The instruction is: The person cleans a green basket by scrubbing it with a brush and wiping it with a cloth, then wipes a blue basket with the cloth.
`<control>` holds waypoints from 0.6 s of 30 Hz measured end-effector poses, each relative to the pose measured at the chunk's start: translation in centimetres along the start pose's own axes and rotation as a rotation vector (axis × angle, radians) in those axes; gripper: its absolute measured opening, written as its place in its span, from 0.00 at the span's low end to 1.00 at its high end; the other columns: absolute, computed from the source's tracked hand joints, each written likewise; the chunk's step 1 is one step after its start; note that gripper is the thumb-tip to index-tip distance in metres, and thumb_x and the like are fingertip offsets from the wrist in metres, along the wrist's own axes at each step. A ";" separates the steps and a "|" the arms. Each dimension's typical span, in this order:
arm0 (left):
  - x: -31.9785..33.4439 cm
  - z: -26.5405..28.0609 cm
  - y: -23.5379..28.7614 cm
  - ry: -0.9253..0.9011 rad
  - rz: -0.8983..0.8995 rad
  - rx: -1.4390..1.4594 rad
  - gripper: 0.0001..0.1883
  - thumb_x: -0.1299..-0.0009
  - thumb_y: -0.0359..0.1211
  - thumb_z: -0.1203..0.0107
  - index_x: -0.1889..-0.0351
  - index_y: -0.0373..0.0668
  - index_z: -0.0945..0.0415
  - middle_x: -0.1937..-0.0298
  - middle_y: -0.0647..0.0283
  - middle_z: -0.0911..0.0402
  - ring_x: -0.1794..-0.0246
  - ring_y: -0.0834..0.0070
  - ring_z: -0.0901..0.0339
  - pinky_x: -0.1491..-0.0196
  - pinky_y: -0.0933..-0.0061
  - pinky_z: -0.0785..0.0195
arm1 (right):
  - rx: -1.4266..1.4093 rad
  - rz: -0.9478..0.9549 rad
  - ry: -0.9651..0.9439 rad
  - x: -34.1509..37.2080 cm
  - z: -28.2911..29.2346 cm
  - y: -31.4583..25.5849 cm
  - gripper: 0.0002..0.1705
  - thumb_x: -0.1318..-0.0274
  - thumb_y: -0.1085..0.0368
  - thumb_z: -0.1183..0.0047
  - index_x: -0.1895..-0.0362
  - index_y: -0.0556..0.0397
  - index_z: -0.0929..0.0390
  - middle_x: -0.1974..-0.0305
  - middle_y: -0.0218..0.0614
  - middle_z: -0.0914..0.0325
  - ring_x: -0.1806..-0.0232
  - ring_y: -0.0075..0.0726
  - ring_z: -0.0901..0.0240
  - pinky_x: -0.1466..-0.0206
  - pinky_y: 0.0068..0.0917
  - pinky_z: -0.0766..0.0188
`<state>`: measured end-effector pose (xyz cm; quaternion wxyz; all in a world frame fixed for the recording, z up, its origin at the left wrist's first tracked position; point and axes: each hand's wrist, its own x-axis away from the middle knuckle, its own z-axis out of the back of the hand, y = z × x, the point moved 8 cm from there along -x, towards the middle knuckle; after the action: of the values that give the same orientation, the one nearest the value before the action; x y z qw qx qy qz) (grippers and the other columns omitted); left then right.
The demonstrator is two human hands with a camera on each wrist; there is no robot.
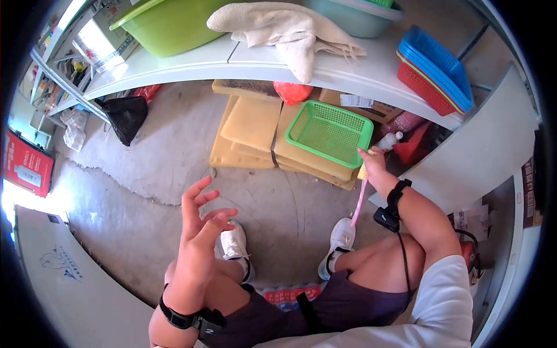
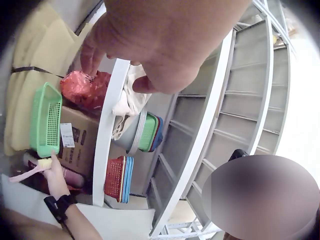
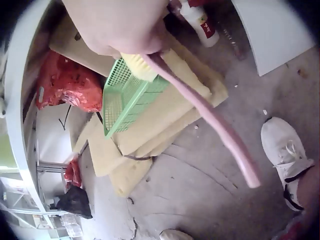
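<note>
My right hand (image 1: 376, 167) grips a brush with a pink handle (image 1: 360, 203) and pale yellow bristles (image 3: 138, 67), close to the bristle end. The handle points down toward my shoe. A green plastic basket (image 1: 364, 152) lies over stacked yellow foam sheets (image 1: 249, 123), its near right corner right at the right fingertips. I cannot tell whether those fingers also hold its rim. My left hand (image 1: 200, 232) is raised over the floor with loosely bent, spread fingers and nothing in it. In the left wrist view, the same hand (image 2: 155, 45) fills the top.
Above the foam runs a white shelf (image 1: 255, 53) bearing a cream towel (image 1: 284, 26), a green basin (image 1: 174, 29) and stacked blue and red baskets (image 1: 432, 72). Beneath it are a red bag (image 1: 292, 91), a cardboard box (image 2: 80, 140) and a white bottle (image 3: 202, 27). White panels (image 1: 476, 145) flank me.
</note>
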<state>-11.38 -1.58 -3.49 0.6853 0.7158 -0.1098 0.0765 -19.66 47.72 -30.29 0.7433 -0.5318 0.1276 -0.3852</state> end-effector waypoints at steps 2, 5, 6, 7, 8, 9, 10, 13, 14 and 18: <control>0.1 -0.2 0.0 -0.014 0.002 -0.005 0.32 0.32 0.29 0.52 0.27 0.50 0.45 0.38 0.58 0.38 0.46 0.69 0.26 0.47 0.67 0.33 | -0.031 0.029 0.044 -0.4 0.6 1.0 0.39 0.49 0.60 0.31 0.38 0.62 0.37 0.46 0.50 0.24 0.47 0.45 0.25 0.42 0.38 0.29; 0.2 -0.8 0.2 -0.046 -0.002 -0.013 0.32 0.31 0.29 0.53 0.27 0.50 0.45 0.38 0.59 0.38 0.46 0.69 0.26 0.47 0.68 0.34 | -0.085 0.016 0.010 0.8 1.2 -0.7 0.33 0.48 0.61 0.31 0.43 0.61 0.32 0.50 0.46 0.23 0.50 0.42 0.24 0.46 0.37 0.28; 0.3 -0.9 0.2 -0.056 -0.001 -0.019 0.32 0.31 0.29 0.53 0.27 0.50 0.45 0.38 0.59 0.37 0.46 0.69 0.27 0.47 0.69 0.34 | -0.122 0.014 -0.032 1.0 1.1 -1.3 0.30 0.48 0.61 0.32 0.45 0.61 0.30 0.52 0.45 0.22 0.51 0.40 0.24 0.48 0.36 0.28; 0.4 -1.0 0.2 -0.064 -0.001 -0.024 0.31 0.31 0.28 0.54 0.27 0.50 0.45 0.39 0.59 0.36 0.46 0.69 0.27 0.46 0.69 0.34 | -0.159 0.013 -0.076 1.4 0.9 -1.9 0.26 0.47 0.62 0.33 0.48 0.60 0.28 0.53 0.43 0.22 0.53 0.38 0.24 0.50 0.35 0.27; 0.5 -1.2 0.2 -0.101 -0.001 -0.033 0.31 0.30 0.29 0.53 0.27 0.50 0.45 0.39 0.59 0.35 0.46 0.70 0.27 0.47 0.69 0.34 | -0.234 -0.022 -0.164 1.8 0.6 -2.5 0.23 0.46 0.62 0.33 0.51 0.58 0.27 0.56 0.40 0.22 0.55 0.35 0.25 0.52 0.33 0.27; 0.5 -1.4 0.2 -0.137 -0.003 -0.041 0.30 0.29 0.29 0.52 0.27 0.50 0.45 0.39 0.59 0.35 0.45 0.70 0.27 0.47 0.70 0.35 | -0.309 -0.054 -0.253 3.4 0.3 -4.8 0.20 0.45 0.61 0.34 0.55 0.57 0.26 0.59 0.37 0.23 0.58 0.33 0.25 0.55 0.32 0.27; 0.5 -1.7 0.1 -0.175 -0.010 -0.047 0.30 0.28 0.30 0.52 0.27 0.50 0.45 0.40 0.59 0.34 0.45 0.70 0.28 0.47 0.70 0.35 | -0.384 -0.082 -0.340 5.3 0.1 -7.5 0.16 0.44 0.61 0.34 0.58 0.55 0.26 0.61 0.34 0.23 0.61 0.30 0.26 0.58 0.31 0.28; 0.6 -2.8 -0.8 -0.286 -0.019 -0.138 0.31 0.27 0.31 0.47 0.27 0.49 0.46 0.39 0.57 0.32 0.43 0.69 0.29 0.43 0.67 0.34 | -0.479 -0.083 -0.483 11.6 0.0 -14.9 0.14 0.42 0.59 0.35 0.63 0.51 0.27 0.68 0.29 0.27 0.67 0.27 0.30 0.64 0.28 0.30; 0.6 -3.2 -0.9 -0.321 -0.054 -0.180 0.33 0.27 0.31 0.45 0.26 0.49 0.47 0.37 0.56 0.32 0.42 0.69 0.29 0.41 0.66 0.35 | -0.506 -0.053 -0.528 14.5 -0.1 -17.6 0.17 0.43 0.56 0.34 0.64 0.49 0.27 0.70 0.27 0.30 0.71 0.26 0.32 0.68 0.28 0.32; 2.0 -6.2 -0.6 -0.499 -0.140 -0.336 0.38 0.29 0.35 0.38 0.26 0.47 0.49 0.34 0.52 0.33 0.36 0.67 0.32 0.39 0.64 0.34 | -0.626 0.007 -0.813 26.9 -0.8 -25.4 0.18 0.41 0.56 0.35 0.57 0.47 0.31 0.70 0.26 0.29 0.71 0.23 0.30 0.74 0.25 0.30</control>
<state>-9.06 4.47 -3.24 0.7494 0.5952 -0.2363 -0.1684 -13.19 24.66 -2.10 0.5392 -0.8354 -0.0607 -0.0881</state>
